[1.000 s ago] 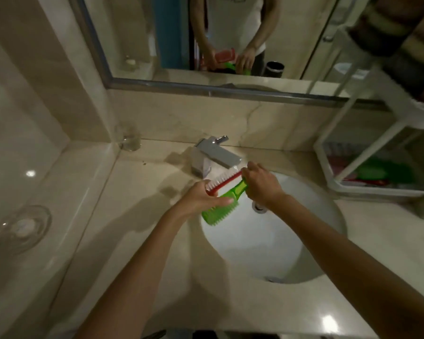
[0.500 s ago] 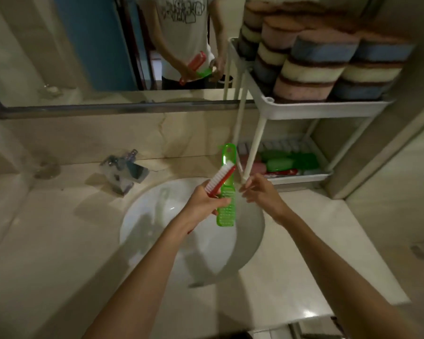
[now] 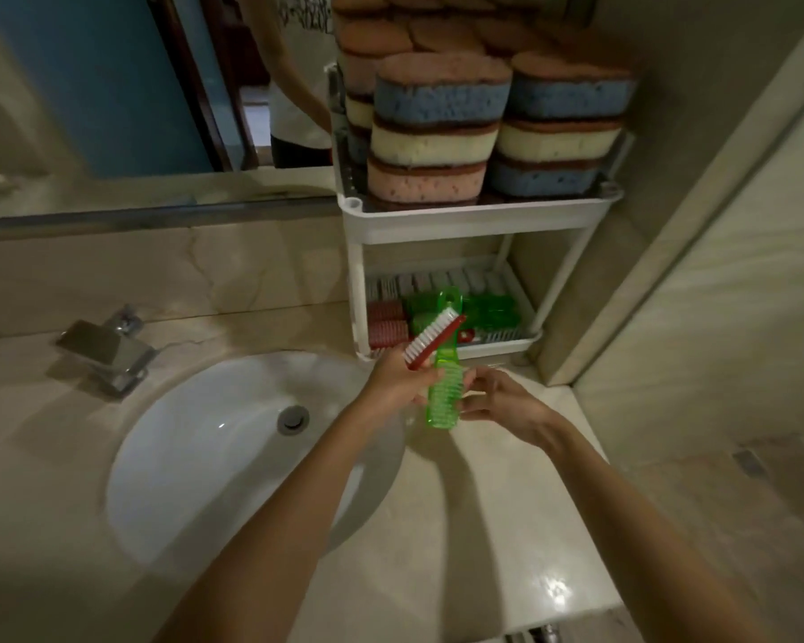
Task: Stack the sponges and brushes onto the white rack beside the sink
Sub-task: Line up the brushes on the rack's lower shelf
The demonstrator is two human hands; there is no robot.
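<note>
My left hand (image 3: 398, 385) grips a red brush (image 3: 432, 342) with white bristles and a green brush (image 3: 445, 387) together, just in front of the white rack (image 3: 465, 220). The green brush points its looped handle toward the rack's lower shelf. My right hand (image 3: 502, 401) touches the green brush's right side with curled fingers. The rack's top shelf carries stacked sponges (image 3: 432, 132) in blue, cream and pink layers. Its lower shelf (image 3: 525, 338) holds several red and green brushes (image 3: 488, 313).
A white oval sink (image 3: 233, 447) with a drain sits left of my hands, a chrome faucet (image 3: 108, 350) behind it. A mirror (image 3: 112, 85) runs along the back wall. A beige wall (image 3: 669, 225) closes in right of the rack. The marble counter (image 3: 507, 526) stretches below.
My view has swung right and nearer to the rack. Both hands carried the two brushes from over the sink toward the rack's lower shelf. The green brush now points its handle at the shelf.
</note>
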